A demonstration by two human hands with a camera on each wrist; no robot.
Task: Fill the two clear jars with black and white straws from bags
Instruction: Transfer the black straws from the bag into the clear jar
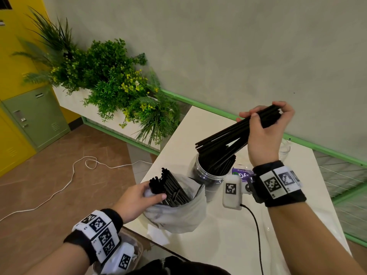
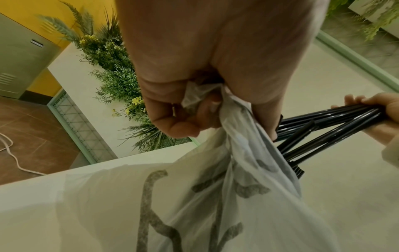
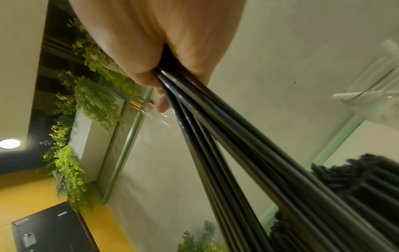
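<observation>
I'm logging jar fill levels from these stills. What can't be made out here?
- Clear jar base, head view: hidden behind the plastic bag.
- Straw count in the bag: bag film and left hand cover them.
- Second jar: mostly behind the right hand; contents unreadable.

left hand low, grip pinched shut; right hand raised, grip curled closed, wrist bent

Clear jar upright, part-filled with black straws; further black straws slanting above; translucent bag holding more.
</observation>
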